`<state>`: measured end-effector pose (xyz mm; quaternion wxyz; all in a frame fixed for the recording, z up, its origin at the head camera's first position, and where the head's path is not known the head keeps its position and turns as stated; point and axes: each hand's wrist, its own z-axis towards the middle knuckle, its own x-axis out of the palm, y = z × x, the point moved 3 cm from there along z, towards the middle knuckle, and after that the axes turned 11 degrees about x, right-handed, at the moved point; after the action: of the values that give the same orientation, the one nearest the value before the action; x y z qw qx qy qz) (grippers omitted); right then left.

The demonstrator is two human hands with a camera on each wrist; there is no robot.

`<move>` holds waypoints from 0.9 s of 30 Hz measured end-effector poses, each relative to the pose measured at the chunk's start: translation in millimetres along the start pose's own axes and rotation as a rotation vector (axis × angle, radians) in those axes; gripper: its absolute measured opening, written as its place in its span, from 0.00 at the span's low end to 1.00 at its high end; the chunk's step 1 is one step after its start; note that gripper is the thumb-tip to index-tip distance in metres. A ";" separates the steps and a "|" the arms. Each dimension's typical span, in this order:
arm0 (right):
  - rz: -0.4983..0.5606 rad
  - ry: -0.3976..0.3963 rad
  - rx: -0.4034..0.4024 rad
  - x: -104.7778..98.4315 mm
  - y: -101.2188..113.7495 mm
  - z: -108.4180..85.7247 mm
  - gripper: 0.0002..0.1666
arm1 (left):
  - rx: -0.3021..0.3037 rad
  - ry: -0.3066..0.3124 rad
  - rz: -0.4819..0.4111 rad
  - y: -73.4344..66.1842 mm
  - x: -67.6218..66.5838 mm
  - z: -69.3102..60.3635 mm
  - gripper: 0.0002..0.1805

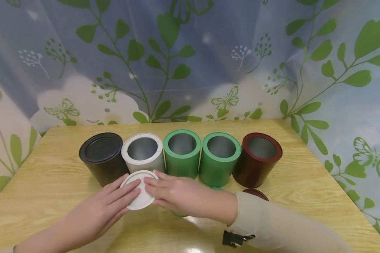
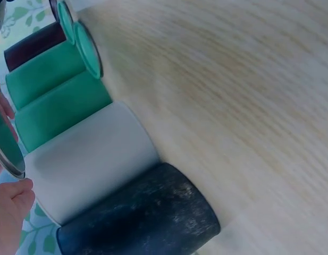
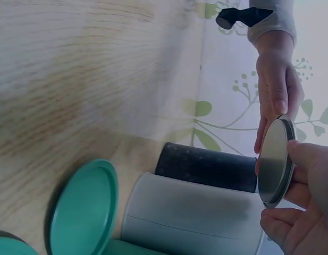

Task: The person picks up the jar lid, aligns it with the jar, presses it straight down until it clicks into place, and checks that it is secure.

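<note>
My fingers [image 1: 158,191] pinch the white lid [image 1: 143,199]; uneven grip could tip it against the white can [image 2: 94,159] just beyond them.

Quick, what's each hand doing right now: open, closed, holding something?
Left hand: holding the white lid, fingers over its top.
Right hand: holding the same lid from the other side.
</note>
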<state>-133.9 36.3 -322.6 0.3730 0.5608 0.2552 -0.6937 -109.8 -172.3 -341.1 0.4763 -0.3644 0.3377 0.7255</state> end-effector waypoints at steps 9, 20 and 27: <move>0.056 -0.023 -0.003 -9.7 -5.8 1.6 0.26 | -0.002 -0.001 -0.010 5.3 -8.8 9.1 0.26; 0.138 -0.086 -0.042 -15.3 -14.2 6.5 0.24 | -0.014 0.014 -0.015 13.5 -13.2 16.0 0.27; 0.154 -0.065 -0.024 -16.6 -18.4 10.6 0.24 | -0.001 -0.006 0.008 19.8 -11.9 19.0 0.26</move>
<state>-153.4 42.8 -305.1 0.4399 0.5516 0.2072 -0.6777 -129.0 -168.0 -318.5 0.4745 -0.3610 0.3371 0.7286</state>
